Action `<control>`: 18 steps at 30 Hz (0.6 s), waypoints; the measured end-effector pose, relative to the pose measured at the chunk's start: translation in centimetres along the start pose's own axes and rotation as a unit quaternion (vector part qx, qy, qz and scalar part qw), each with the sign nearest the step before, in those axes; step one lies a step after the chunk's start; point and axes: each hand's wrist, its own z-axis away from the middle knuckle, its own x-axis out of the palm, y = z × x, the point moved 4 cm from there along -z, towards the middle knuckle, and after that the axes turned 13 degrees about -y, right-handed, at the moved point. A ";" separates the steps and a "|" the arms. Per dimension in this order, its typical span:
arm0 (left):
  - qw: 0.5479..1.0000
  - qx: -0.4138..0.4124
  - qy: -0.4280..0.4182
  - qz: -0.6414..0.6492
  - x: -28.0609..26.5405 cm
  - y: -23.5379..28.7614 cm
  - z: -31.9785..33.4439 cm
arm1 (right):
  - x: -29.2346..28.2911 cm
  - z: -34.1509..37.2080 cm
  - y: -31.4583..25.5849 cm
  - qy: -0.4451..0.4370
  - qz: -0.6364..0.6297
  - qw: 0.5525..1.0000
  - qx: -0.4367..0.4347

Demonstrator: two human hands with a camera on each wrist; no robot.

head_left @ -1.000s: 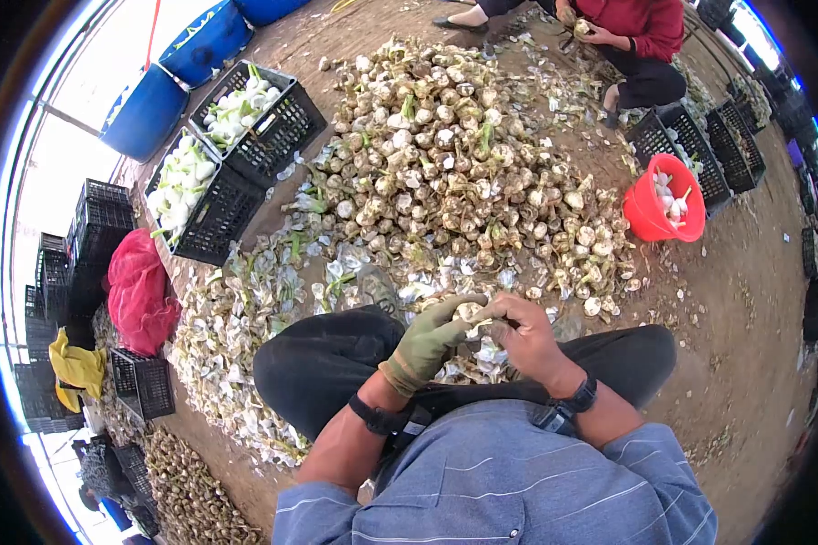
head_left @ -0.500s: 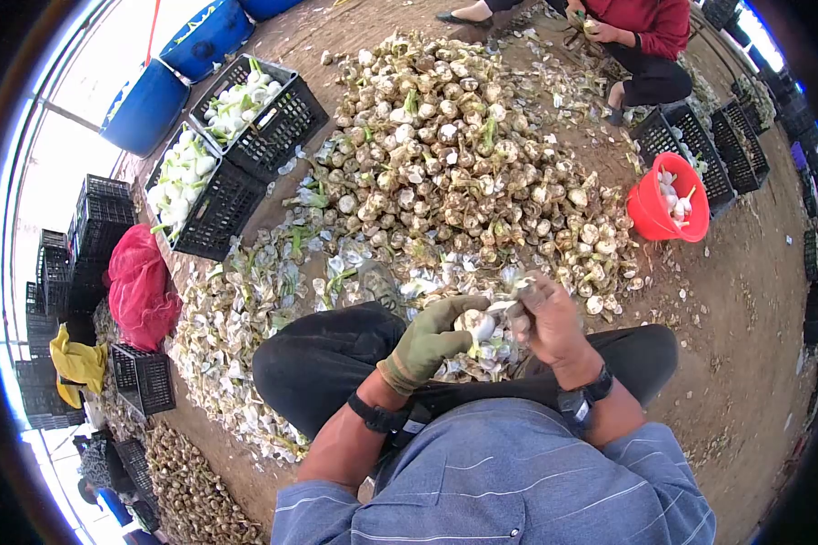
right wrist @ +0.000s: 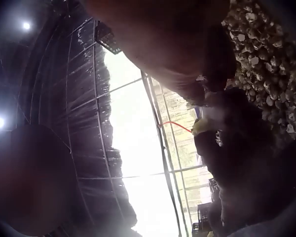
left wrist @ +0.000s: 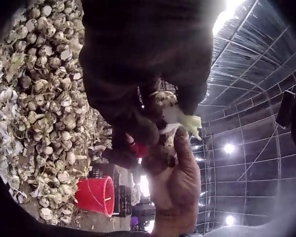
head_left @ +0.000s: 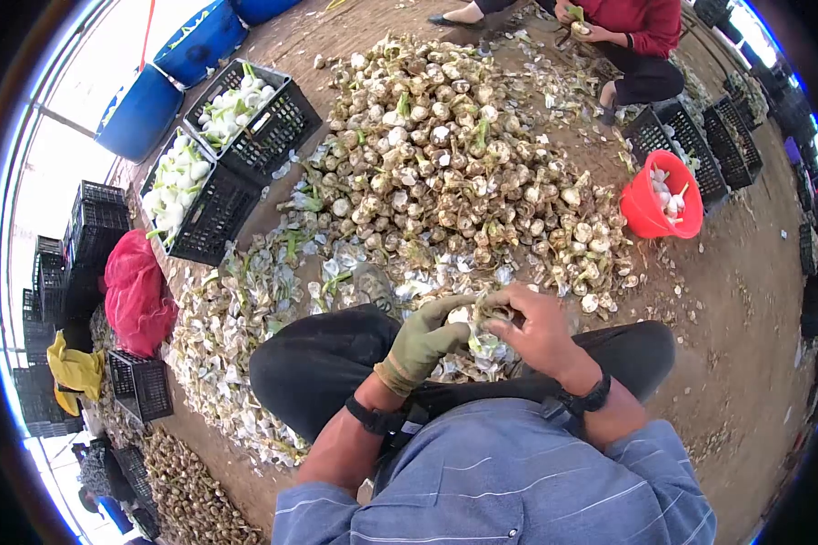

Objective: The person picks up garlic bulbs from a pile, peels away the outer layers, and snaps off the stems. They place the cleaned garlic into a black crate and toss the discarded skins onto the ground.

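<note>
In front of my lap, my gloved left hand grips a garlic bulb, mostly hidden by the fingers. My bare right hand meets it from the other side, thumb and fingertips pinching the bulb's outer skin. In the left wrist view, white skin and a pale green stem show between the two hands. The right wrist view is dark, with the hands in shadow. Just beyond the hands lies a big heap of unpeeled garlic bulbs.
Peeled skins cover the ground at my left. Black crates of white garlic stand at the far left, near blue tubs. A red bucket with peeled bulbs stands right of the heap. Another person sits opposite, handling garlic.
Half a second ago my right hand was apart from the bulb, fingers raised; now it has come back left and pinches the bulb's skin. The left hand keeps its grip.
</note>
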 end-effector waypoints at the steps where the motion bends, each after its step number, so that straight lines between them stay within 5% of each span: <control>1: 1.000 -0.002 0.003 -0.019 0.1 0.2 0.0 | 0.5 -0.3 0.4 0.044 0.010 0.997 -0.070; 7: 0.998 -0.023 0.015 -0.052 0.4 0.6 0.7 | 1.6 0.0 0.5 0.019 0.154 0.986 -0.057; 13: 0.998 -0.019 -0.036 -0.041 0.6 0.7 0.7 | 0.5 -0.7 1.0 0.038 0.052 0.997 -0.047; 16: 0.998 -0.020 -0.045 -0.027 0.0 0.0 0.5 | -1.1 -0.6 3.2 0.084 -0.107 0.990 0.033; 17: 0.999 -0.021 -0.039 0.005 -0.4 -0.5 0.3 | -1.1 -0.7 4.0 0.031 -0.219 0.973 0.060; 18: 0.998 -0.023 -0.034 0.037 -0.7 -0.7 0.2 | -1.4 -0.9 3.5 0.055 -0.098 0.994 0.006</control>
